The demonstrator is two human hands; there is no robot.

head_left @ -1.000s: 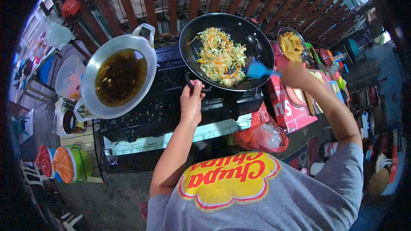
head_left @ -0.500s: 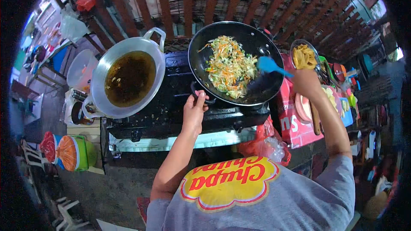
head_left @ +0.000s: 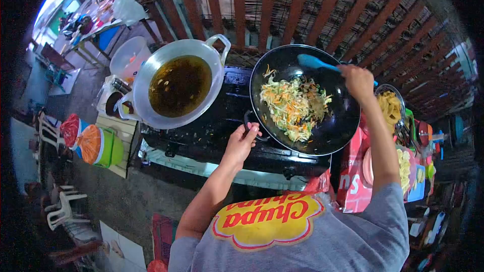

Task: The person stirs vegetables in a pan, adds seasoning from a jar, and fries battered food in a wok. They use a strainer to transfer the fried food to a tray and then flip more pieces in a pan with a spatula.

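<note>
My left fingers (head_left: 252,130) are clamped on the wok's near-left handle (head_left: 247,118), thumb uppermost. My right fingers (head_left: 347,70) are closed around the spatula (head_left: 318,62), whose blade lies to their left, inside the far part of the wok (head_left: 344,111); I can't tell whether it touches the wall. The vegetables (head_left: 292,102) sit in the wok, to the right of my left fingers and below-left of my right ones, apart from the blade.

Beyond my left fingers, to their left, the pan (head_left: 218,88) holds brown liquid (head_left: 180,86), oil by its look. The stove (head_left: 237,79) runs under both vessels. Right of my right fingers and nearer me stands a bowl (head_left: 403,110).

My left grip matters most, I judge: if it slackens while I push hard with the spatula, the wok could swing or tip. A wide sweep could fling shreds over the rim, since they already lie high on its left side. Should the wok slide left, it might knock the pan and slop its liquid. If the handle is hot, my left fingers could burn.
</note>
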